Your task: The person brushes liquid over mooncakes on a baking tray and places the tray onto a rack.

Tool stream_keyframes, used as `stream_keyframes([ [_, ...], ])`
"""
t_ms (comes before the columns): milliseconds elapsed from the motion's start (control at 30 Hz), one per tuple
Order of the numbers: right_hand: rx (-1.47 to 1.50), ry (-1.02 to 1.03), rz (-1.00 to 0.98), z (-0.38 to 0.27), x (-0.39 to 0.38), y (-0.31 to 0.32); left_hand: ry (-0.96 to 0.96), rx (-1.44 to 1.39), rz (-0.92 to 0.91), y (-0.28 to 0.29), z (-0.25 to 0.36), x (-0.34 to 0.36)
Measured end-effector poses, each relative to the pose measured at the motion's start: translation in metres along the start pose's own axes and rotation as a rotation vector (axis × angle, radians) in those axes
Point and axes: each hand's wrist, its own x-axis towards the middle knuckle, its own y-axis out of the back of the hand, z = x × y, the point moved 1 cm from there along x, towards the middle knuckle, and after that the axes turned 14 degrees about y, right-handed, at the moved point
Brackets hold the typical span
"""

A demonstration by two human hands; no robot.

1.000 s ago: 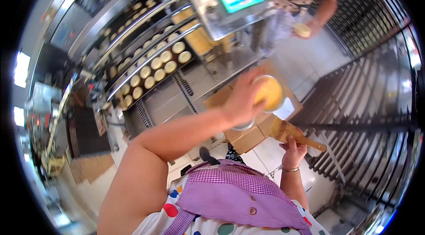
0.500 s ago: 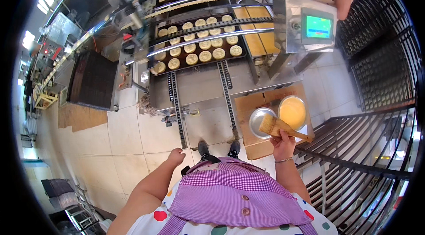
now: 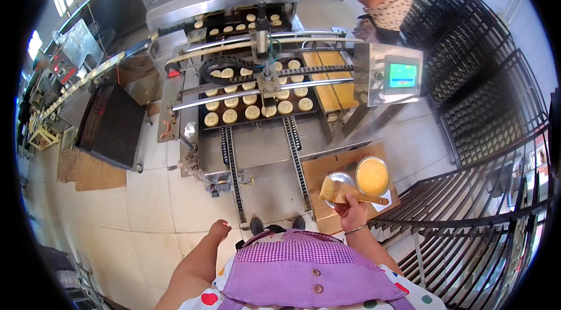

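Note:
My right hand (image 3: 352, 215) grips a wide wooden pastry brush (image 3: 345, 193) by its handle. The bristle end points left, above a round metal bowl (image 3: 340, 178). Just to the right of that bowl stands a second bowl of yellow-orange liquid (image 3: 372, 175), which looks like egg wash. Both rest on a cardboard box (image 3: 327, 165). Away from everything, my left hand (image 3: 220, 230) hangs over the floor with its fingers curled in and nothing visible in them.
Ahead, a dark tray of round pale pastries (image 3: 252, 112) lies in a metal machine with rails and a crossing carriage (image 3: 268, 85). A lit control screen (image 3: 401, 75) stands at its right. Black racks (image 3: 467, 193) line the right side. Beyond, a co-worker (image 3: 392, 3) stands near racks.
The view has tilted up, showing more of the far room. The machine's carriage has moved right over the pastry tray. My right hand keeps the brush near the bowls; the co-worker shows more fully.

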Motion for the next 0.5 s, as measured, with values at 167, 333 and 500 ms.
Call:
stream_keyframes([
  [167, 0.018, 0.020, 0.078, 0.000, -0.007, 0.009, -0.020, 0.003, -0.020, 0.007, -0.004, 0.008],
  [333, 0.030, 0.014, 0.092, 0.005, -0.009, 0.025, -0.048, -0.005, 0.022, 0.009, 0.002, 0.024],
  [500, 0.049, 0.052, 0.072, -0.001, -0.020, 0.019, -0.093, 0.036, 0.008, 0.009, 0.024, 0.027],
])
